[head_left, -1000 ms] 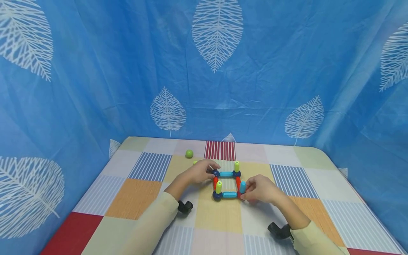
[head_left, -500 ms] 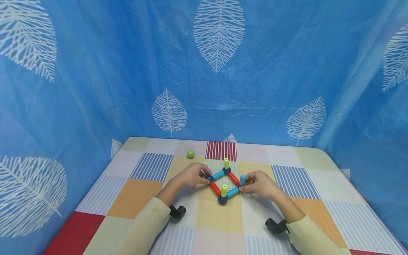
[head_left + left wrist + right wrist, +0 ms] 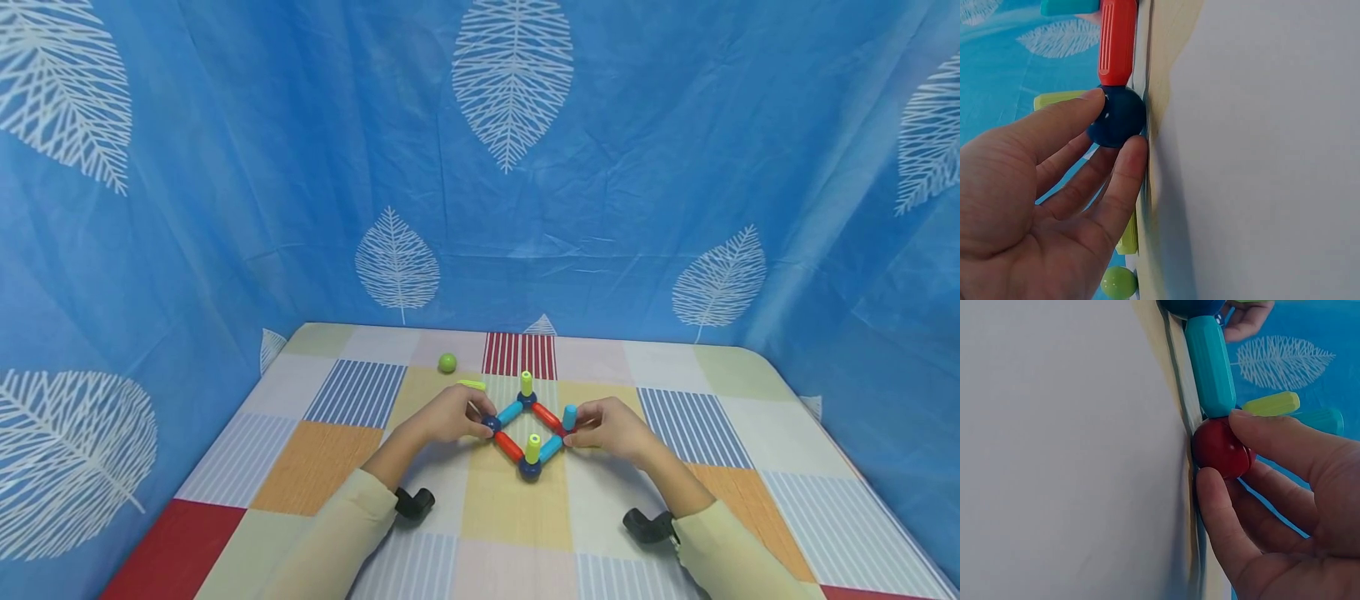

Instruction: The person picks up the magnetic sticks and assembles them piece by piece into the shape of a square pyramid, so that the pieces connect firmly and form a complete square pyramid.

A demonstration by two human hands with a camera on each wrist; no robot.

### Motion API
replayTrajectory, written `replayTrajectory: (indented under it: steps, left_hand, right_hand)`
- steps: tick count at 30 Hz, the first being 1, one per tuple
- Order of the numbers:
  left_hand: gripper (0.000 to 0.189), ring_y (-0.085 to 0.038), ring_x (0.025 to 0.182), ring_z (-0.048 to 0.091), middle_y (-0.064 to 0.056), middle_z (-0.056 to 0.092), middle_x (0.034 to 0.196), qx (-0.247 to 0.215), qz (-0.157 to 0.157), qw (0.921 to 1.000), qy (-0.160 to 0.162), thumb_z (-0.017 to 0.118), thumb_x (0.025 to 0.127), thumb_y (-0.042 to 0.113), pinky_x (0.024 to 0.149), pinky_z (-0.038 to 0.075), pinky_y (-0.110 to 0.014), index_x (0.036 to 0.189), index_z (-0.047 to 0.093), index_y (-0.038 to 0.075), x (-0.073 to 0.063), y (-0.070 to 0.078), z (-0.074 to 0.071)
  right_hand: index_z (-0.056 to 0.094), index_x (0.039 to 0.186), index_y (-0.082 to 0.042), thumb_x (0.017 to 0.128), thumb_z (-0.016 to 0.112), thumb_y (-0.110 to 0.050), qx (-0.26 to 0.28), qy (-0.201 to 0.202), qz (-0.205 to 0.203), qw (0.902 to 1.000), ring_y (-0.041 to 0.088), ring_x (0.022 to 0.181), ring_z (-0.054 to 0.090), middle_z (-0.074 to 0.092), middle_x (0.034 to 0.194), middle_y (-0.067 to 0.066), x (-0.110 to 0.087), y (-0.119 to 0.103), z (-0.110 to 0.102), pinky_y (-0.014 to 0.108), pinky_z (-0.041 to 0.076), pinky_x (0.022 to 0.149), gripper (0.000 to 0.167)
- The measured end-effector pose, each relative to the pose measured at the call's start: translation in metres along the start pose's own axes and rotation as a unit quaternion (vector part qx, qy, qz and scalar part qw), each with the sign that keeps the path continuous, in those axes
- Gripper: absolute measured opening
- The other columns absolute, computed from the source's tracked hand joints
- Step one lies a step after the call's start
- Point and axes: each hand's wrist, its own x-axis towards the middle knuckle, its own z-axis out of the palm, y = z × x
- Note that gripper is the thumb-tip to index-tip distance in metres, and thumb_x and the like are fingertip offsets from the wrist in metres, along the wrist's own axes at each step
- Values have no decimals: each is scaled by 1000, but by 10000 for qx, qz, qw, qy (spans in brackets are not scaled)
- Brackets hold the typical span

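Observation:
My left hand (image 3: 450, 415) pinches a dark blue ball (image 3: 1117, 117) at the left corner of a diamond-shaped frame of toy building rods and balls. At the right corner my right hand (image 3: 617, 429) holds a red ball (image 3: 1222, 449) between thumb and fingers, with a light blue rod (image 3: 570, 417) standing upright on it. Two red rods (image 3: 509, 447) and two light blue rods (image 3: 1211, 365) form the sides. Yellow-green rods stand upright on the near dark blue ball (image 3: 530, 469) and the far dark blue ball (image 3: 527, 400).
A loose yellow-green rod (image 3: 472, 384) lies just beyond my left hand. Farther back rests a green ball (image 3: 447, 362). The table has a patchwork cloth (image 3: 517, 517), and a blue leaf-print curtain (image 3: 600, 167) hangs behind it.
The frame has turned counter-clockwise from a square-on stance to a diamond. My left hand came nearer and leftward with its ball, while my right hand moved slightly away.

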Motion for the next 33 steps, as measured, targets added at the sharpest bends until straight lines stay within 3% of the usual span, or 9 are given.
replayTrajectory:
  steps: [19,27,33]
  left_hand:
    - [21,-16,96,70,-3,74,106,49,252,9997,-53,79,90,13,86,59,-31,110,75,9,2,-3,-5]
    - [20,-16,99,67,-4,74,104,22,219,9985,505,69,97,13,90,58,-35,114,73,3,9,0,-17]
    - [19,-22,102,68,-9,73,106,288,298,9947,941,70,96,8,95,58,-38,113,74,0,21,-3,-22]
  right_hand:
    - [75,102,-3,82,86,-17,465,-198,279,9983,17,87,64,74,93,4,4,3,-1,30,54,74,26]
    - [74,105,-4,81,87,-16,559,-147,354,9977,17,87,63,72,94,3,4,5,0,29,54,72,30]
    - [75,102,-4,81,87,-15,554,-155,334,9978,17,86,62,73,93,4,4,3,0,28,54,72,27]
